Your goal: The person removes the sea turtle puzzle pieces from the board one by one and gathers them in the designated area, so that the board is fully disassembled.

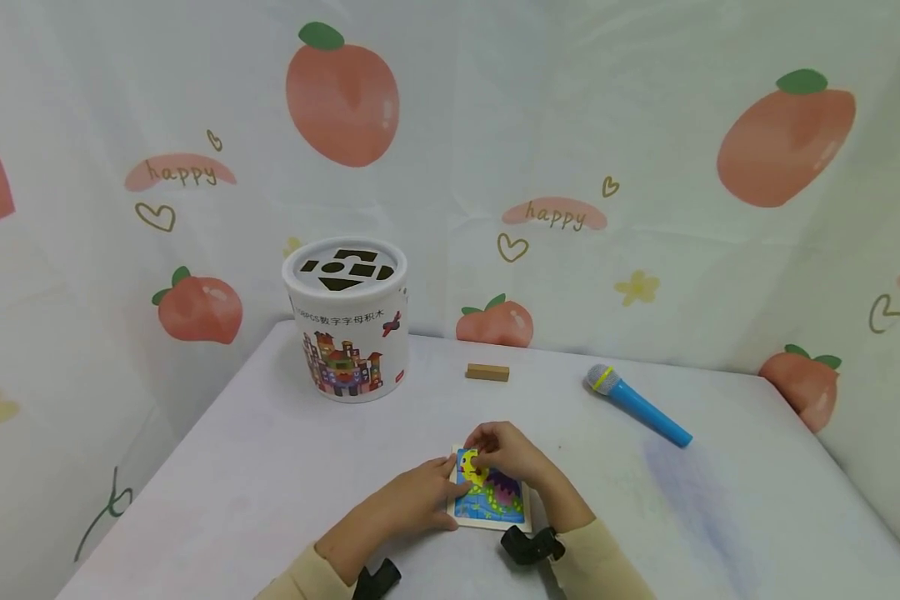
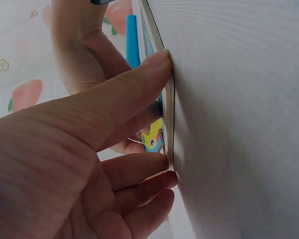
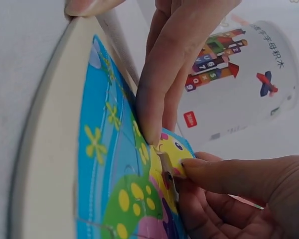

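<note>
A small jigsaw puzzle (image 1: pixel 487 506) in a pale wooden frame lies on the table, with a yellow and green cartoon animal on blue. My left hand (image 1: pixel 420 497) holds its left side: thumb and several fingertips touch the frame's edge, while one finger presses on the picture. Between the thumb and fingers of my right hand (image 1: pixel 512 452) is a puzzle piece (image 3: pixel 173 151) with the yellow head and eye. In the right wrist view that piece tilts up from the picture at its lower edge. Part of it is hidden behind the fingers.
A white lidded bucket (image 1: pixel 352 350) with shaped holes on top stands at the back left. Behind the puzzle lies a small wooden block (image 1: pixel 487 372). A blue toy microphone (image 1: pixel 641 406) lies to the right. Patterned cloth hangs behind the table.
</note>
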Demonstrator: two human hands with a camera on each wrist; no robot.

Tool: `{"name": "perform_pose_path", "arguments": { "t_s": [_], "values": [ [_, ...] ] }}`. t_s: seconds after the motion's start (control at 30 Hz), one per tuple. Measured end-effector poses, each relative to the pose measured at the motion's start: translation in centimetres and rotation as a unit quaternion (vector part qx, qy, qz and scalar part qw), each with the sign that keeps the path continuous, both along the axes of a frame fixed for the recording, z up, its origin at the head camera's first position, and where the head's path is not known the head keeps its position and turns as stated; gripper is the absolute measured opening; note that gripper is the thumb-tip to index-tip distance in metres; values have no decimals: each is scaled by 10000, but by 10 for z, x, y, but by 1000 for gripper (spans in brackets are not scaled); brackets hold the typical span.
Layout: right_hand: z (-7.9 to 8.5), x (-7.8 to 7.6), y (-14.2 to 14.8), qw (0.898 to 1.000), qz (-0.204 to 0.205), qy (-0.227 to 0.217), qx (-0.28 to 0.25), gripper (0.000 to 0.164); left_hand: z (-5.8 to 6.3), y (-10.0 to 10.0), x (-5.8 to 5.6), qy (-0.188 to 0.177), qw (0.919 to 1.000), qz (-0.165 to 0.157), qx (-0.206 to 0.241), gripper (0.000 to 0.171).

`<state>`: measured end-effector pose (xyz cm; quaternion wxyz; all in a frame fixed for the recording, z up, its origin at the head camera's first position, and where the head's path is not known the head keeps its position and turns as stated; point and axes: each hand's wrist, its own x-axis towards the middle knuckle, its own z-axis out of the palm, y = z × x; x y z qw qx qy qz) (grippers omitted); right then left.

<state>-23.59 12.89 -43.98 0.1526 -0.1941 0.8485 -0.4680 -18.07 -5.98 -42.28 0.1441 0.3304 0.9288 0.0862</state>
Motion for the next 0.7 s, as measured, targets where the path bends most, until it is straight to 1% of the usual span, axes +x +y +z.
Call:
{"name": "perform_pose_path", "arguments": {
  "t_s": [0.3, 0.5, 0.7],
  "values": [
    [3, -1, 7, 9987, -410, -288, -124, 12, 0, 0, 0, 36, 9999, -34, 124, 53],
    [4, -2, 25, 9971, -669, -359, 41, 14, 0, 1, 1, 38, 9999, 35, 127, 53],
    [7, 0, 47, 9933, -1059, -446, 142, 14, 0, 0, 4, -18, 9998, 125, 168, 54]
  ]
}}
